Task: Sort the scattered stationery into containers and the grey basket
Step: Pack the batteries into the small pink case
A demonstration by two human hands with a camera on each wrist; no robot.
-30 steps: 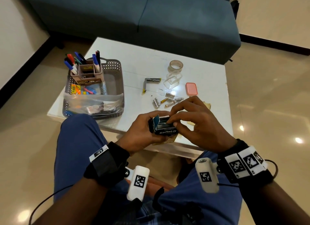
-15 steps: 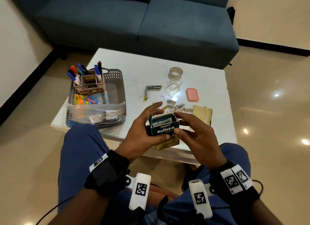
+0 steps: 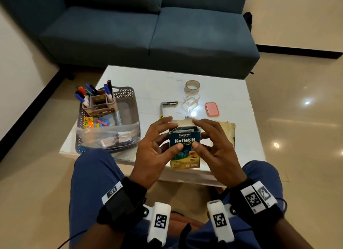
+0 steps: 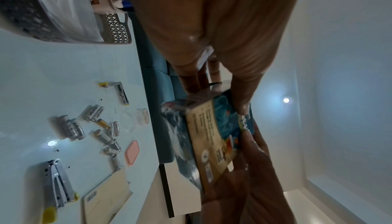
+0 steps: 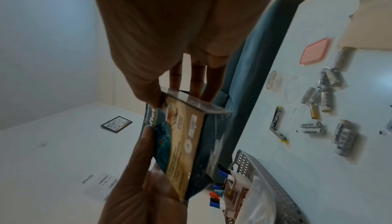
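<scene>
I have the Koflet-H box (image 3: 185,146) upright above the desk (image 3: 152,81), left hand (image 3: 154,152) and right hand (image 3: 215,148) gripping it, fingers (image 3: 163,122) on its open flap

Sofa: a teal two-seat sofa (image 3: 148,31) faces me at the far side.
Table: a white low table (image 3: 148,78) stands between it and my knees.
Floor: glossy beige tiles (image 3: 297,119) with bright light spots at the right.
Walls: cream wall (image 3: 16,63) at my left, black skirting (image 3: 27,115) along its foot.
</scene>
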